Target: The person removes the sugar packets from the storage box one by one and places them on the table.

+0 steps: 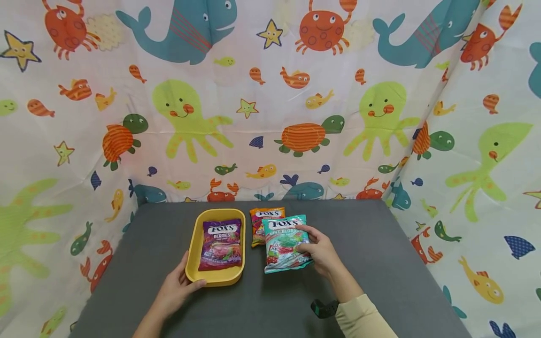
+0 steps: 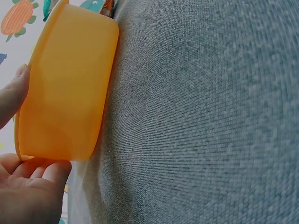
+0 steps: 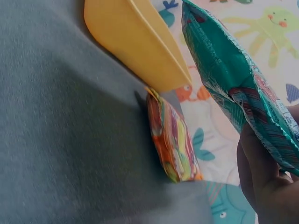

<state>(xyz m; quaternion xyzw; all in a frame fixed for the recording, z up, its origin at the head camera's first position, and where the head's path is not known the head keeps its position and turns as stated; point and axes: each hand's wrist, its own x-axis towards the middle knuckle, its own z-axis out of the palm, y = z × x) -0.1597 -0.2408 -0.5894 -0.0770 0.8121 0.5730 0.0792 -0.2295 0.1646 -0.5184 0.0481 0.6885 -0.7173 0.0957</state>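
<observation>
A yellow plastic tub (image 1: pixel 220 280) stands on the dark cloth with a purple bag of Fox's Berries candy (image 1: pixel 221 249) lying in it. My left hand (image 1: pixel 174 287) grips the tub's near left corner; in the left wrist view the thumb lies against one wall and bent fingers meet the adjoining wall. To the tub's right, my right hand (image 1: pixel 324 253) pinches the right side of a mint-green Fox's candy bag (image 1: pixel 276 256), held above the cloth in the right wrist view. Partly hidden behind it, an orange Fox's fruit candy bag (image 1: pixel 257 229) rests on the cloth (image 3: pixel 70 140).
A black band with a green part (image 1: pixel 323 309) is at the right wrist, near a cream sleeve (image 1: pixel 363 317). A white curtain (image 1: pixel 262 155) printed with sea animals encloses the back and both sides of the grey surface (image 1: pixel 359 234).
</observation>
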